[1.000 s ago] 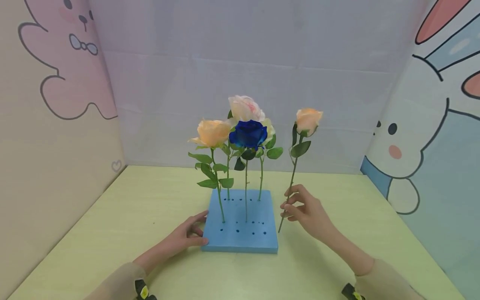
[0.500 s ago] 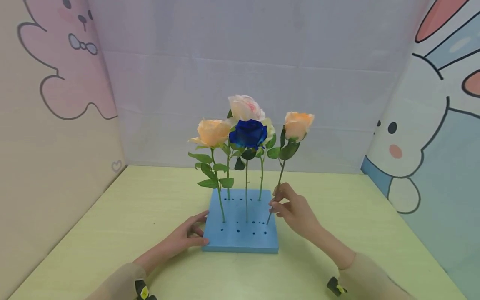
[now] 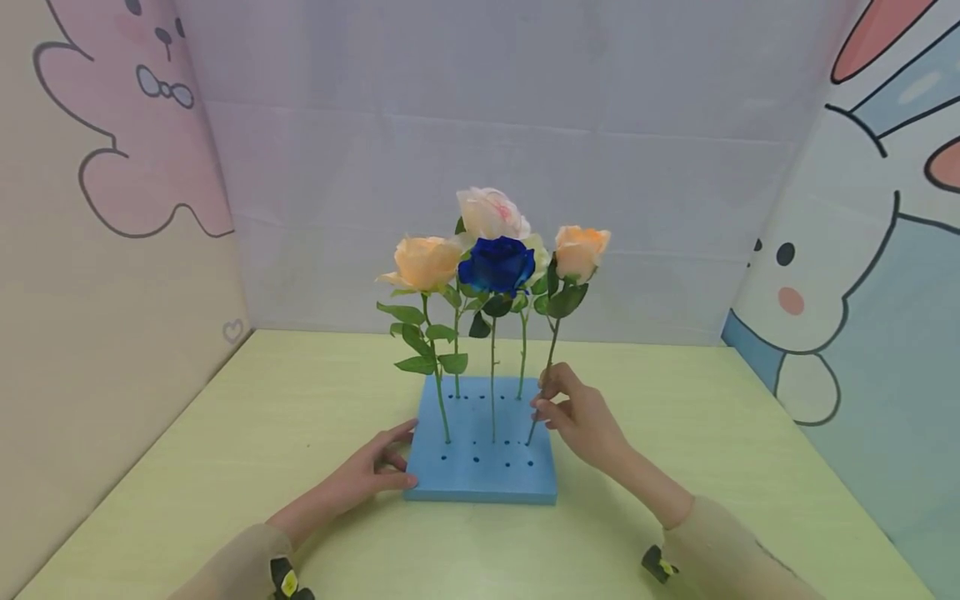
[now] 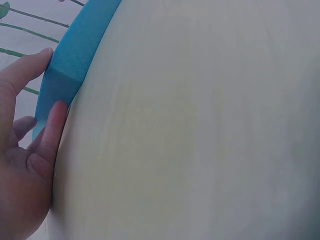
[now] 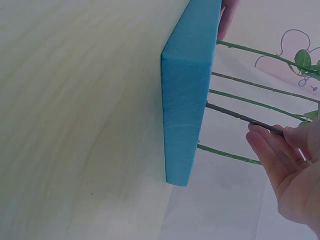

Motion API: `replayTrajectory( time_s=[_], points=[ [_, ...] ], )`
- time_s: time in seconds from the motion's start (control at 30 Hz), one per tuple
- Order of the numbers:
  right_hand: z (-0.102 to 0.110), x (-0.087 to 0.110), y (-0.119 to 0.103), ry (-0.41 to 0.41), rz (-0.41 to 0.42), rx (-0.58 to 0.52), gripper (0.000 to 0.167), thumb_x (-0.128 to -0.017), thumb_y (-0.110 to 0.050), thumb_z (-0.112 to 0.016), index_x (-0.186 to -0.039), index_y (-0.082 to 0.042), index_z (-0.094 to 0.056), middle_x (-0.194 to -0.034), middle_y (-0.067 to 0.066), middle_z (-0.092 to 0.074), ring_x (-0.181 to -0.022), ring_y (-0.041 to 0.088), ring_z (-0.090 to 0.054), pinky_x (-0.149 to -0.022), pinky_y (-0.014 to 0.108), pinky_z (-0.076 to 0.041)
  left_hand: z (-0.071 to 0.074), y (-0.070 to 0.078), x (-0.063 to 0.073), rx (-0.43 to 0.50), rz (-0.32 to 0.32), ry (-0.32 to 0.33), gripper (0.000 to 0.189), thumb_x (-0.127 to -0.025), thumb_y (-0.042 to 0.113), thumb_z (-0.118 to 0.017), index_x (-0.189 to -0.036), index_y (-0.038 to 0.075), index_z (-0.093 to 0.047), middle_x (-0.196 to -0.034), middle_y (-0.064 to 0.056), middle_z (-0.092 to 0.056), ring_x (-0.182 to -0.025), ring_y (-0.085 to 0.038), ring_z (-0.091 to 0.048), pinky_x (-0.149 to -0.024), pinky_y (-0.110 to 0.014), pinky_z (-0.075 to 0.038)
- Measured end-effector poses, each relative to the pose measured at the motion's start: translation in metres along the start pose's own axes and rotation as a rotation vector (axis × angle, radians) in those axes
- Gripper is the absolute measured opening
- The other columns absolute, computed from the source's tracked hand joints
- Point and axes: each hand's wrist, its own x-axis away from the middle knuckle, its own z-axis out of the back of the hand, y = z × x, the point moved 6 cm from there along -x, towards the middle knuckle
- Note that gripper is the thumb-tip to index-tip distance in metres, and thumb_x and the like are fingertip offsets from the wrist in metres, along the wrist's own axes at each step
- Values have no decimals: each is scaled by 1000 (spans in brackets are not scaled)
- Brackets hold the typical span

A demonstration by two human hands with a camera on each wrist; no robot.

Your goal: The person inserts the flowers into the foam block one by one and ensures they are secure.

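A peach rose [image 3: 581, 252] with a dark stem leans slightly right, and my right hand [image 3: 583, 417] pinches that stem between thumb and fingers. Its lower end meets the blue foam board [image 3: 480, 483] near the right side, in line with a row of holes. In the right wrist view the dark stem [image 5: 235, 115] reaches the board's top face. My left hand [image 3: 372, 467] rests against the board's left side, thumb at the front-left corner. The left wrist view shows fairly straight fingers [image 4: 55, 125] touching the board's side wall [image 4: 82, 55].
Standing in the board are a blue rose [image 3: 497, 265], a yellow-orange rose [image 3: 426, 264], a pale pink flower [image 3: 491, 213] and a partly hidden cream one [image 3: 537, 257]. Several bare holes dot the board. Around lies a pale yellow tabletop [image 3: 300, 400], with cartoon-printed walls at both sides.
My right hand has carried the peach rose left from beside the board, bringing its stem end onto the board's right part. The left hand has stayed in place.
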Motion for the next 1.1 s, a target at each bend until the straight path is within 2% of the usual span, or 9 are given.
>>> replayTrajectory(
  time_s=[0.2,0.43,0.6,0.83,1.1],
  points=[
    [-4,0,2,-7,4,-18,21,-95,-3,-62,-111,-6,-47,-93,19,-68,-76,30,-74,-65,27,-59,0,0,0,0,-2,-1,86,-88,24,-75,-157,13,-25,-153,-23,-37,-105,-22,-57,-83,-21,-51],
    [-9,0,6,-31,-19,0,21,-95,-4,-62,-111,-5,-48,-92,19,-69,-76,29,-75,-65,25,-58,0,-1,0,5,-9,-6,87,-88,24,-75,-157,12,-25,-153,-24,-37,-105,-22,-57,-83,-22,-51],
    [-12,-1,7,-47,-19,7,20,-95,-3,-63,-108,-9,-50,-91,17,-68,-75,27,-75,-64,23,-57,-1,-1,-1,4,-14,-9,87,-88,25,-75,-157,11,-24,-153,-24,-36,-104,-20,-58,-84,-22,-52],
    [-16,1,10,-58,-2,14,18,-94,-1,-62,-108,-4,-51,-90,12,-67,-75,26,-75,-63,24,-58,-1,-3,0,2,-13,-5,87,-88,25,-75,-157,12,-25,-153,-24,-36,-102,-19,-59,-83,-22,-52],
    [-19,2,13,-76,-13,11,15,-95,-3,-62,-106,-6,-52,-91,12,-67,-76,25,-75,-63,23,-57,-1,-2,-1,11,-9,-4,87,-87,23,-76,-157,11,-24,-153,-24,-36,-103,-22,-58,-83,-22,-51]
  ],
)
